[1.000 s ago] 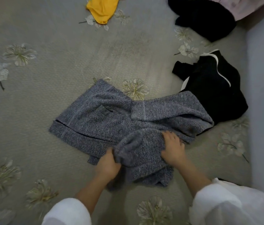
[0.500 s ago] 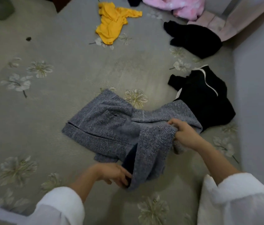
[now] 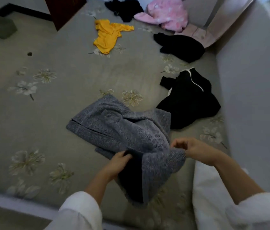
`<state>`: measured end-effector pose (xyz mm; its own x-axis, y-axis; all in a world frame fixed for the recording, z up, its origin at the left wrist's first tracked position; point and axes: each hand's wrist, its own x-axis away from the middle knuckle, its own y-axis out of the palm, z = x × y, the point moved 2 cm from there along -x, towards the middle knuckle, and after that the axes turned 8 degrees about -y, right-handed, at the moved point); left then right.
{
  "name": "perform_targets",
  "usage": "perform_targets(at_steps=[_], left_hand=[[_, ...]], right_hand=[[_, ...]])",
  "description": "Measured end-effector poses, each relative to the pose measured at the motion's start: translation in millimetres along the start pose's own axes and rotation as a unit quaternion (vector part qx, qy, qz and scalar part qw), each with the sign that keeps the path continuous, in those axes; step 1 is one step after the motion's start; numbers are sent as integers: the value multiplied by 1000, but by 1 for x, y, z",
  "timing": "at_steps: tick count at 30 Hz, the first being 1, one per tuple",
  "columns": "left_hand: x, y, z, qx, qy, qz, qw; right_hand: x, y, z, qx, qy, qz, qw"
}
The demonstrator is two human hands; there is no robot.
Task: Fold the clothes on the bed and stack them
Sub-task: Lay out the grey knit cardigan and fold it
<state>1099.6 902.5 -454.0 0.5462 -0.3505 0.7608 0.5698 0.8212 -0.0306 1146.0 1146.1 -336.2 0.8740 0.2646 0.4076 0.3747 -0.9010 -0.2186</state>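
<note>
Home bdrm, prob: wide floral-sheeted bed [image 3: 74, 77] w/ loose clothes strewn over it – grey knit [image 3: 114, 130], yellow top [image 3: 108, 36], pink fleece [image 3: 167, 15], black items [image 3: 180, 45] – plus plain wall [image 3: 255, 80] at right & dark wood furniture [image 3: 64, 10] at back.

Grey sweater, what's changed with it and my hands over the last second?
Both hands took hold of the grey sweater and lifted its near part towards you: left hand grips one edge, right hand pinches the other. Its far half stayed on the bed, and the black garment beside it stayed put.
</note>
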Motion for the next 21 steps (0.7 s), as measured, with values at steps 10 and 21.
perform_targets(at_steps=[10,21], left_hand=[[94,-62,-1,65,-23,13,998],[111,-63,-38,-33,-181,-45,982]], right_hand=[[-4,90,121,-270,295,192,896],[-77,75,20,-300,185,270,896]])
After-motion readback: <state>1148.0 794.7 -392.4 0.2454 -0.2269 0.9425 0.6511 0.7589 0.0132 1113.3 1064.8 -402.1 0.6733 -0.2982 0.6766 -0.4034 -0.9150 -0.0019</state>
